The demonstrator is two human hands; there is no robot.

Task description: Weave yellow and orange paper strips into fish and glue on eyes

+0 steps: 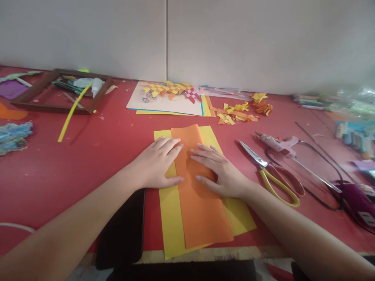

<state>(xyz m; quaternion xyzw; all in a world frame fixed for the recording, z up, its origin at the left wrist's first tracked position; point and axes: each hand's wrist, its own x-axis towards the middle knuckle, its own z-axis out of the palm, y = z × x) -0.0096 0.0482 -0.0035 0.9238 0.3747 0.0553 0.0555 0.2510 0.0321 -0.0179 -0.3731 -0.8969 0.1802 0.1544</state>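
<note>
A folded orange paper (202, 218) lies on top of yellow paper (171, 226) at the near edge of the red table. My left hand (156, 162) rests flat across the left side of both papers, its fingertips on the orange one, fingers apart. On the right side, my right hand (221, 169) touches the orange paper with spread fingers, and its wrist is over the yellow paper. Neither hand grips anything. Under my left forearm lies a black flat object (124, 230), partly hidden.
Scissors (263, 164) and a pink glue gun (278, 145) with a cable lie right. Behind are stacked sheets (166, 103) with woven paper pieces, and paper scraps (234, 113). A wooden frame (32, 90) stands back left near a yellow strip (72, 115). A purple power strip (357, 201) sits far right.
</note>
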